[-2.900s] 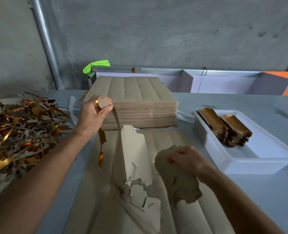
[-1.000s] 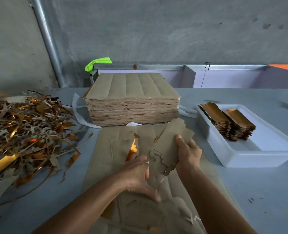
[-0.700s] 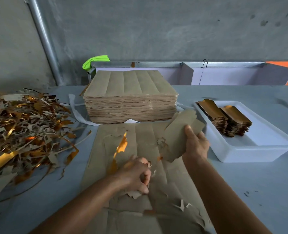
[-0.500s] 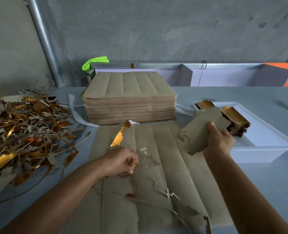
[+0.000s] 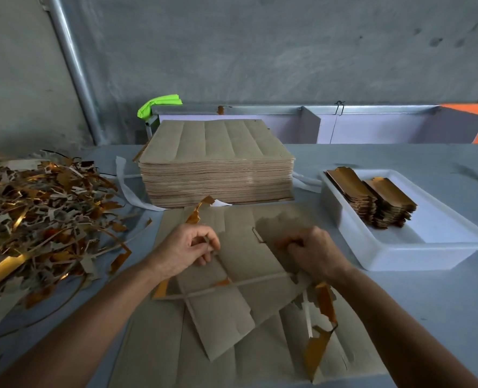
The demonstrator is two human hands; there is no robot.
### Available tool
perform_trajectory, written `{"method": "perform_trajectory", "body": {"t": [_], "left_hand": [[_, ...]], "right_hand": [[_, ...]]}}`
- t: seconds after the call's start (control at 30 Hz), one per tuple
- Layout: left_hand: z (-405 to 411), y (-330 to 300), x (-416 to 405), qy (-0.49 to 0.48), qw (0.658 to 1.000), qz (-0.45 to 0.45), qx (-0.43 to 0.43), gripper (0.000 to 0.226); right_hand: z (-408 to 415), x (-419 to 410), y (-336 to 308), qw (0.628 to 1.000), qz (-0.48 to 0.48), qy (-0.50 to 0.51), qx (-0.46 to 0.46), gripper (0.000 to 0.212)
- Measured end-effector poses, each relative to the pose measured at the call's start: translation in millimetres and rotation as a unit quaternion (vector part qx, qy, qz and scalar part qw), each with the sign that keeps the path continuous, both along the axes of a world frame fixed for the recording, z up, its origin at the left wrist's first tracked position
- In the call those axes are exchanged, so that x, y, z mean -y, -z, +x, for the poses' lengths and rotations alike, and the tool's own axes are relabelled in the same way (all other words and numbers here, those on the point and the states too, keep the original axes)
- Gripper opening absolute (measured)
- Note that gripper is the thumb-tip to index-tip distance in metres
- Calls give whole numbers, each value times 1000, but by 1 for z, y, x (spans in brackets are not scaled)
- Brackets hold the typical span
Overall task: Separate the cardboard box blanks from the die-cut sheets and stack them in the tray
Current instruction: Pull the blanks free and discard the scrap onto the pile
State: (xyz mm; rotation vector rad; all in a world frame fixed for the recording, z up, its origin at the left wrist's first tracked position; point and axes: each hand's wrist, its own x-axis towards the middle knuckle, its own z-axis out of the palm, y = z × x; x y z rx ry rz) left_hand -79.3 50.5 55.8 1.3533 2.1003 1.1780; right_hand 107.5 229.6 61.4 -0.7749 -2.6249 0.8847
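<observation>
left hand (image 5: 188, 249): pinches waste strip of die-cut sheet (image 5: 240, 278) | right hand (image 5: 314, 252): grips loosened blanks (image 5: 277, 228) on the sheet | tray (image 5: 417, 256): right of both hands, nearer right hand; stacked blanks (image 5: 372, 197) lie long axis front-to-back

Packaging workshop: stacked die-cut sheets (image 5: 216, 166), scrap pile (image 5: 39, 217), concrete wall (image 5: 260, 46).
</observation>
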Motion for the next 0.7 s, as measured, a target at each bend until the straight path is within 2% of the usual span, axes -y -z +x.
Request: {"method": "perform_trajectory", "body": {"t": [0.1,0.2,0.3,0.47,0.53,0.57,0.63,0.7], "left_hand": [[2,-3,0,22,1000,6,-21,33],[7,-8,-3,35,999,-2,-42,36],[8,-11,-4,38,997,-8,-69,36],[10,-12,-8,45,990,-12,-131,27],[16,-10,-12,9,980,16,-198,16],[22,-10,-12,-17,969,43,-241,17],[41,-10,-11,-24,956,92,-277,44],[66,-5,-9,38,964,74,-253,78]], "right_hand": [[-7,10,-9,997,-65,-31,-9,24],[-11,19,-19,991,-118,-64,-26,42],[-14,29,-22,983,-162,-74,-39,47],[-18,33,-24,977,-211,-31,-21,29],[-21,36,-22,963,-267,25,-39,21],[-23,37,-21,953,-294,58,-46,19],[-28,38,-18,939,-321,109,-51,21],[-32,37,-17,936,-326,132,-35,21]]}}
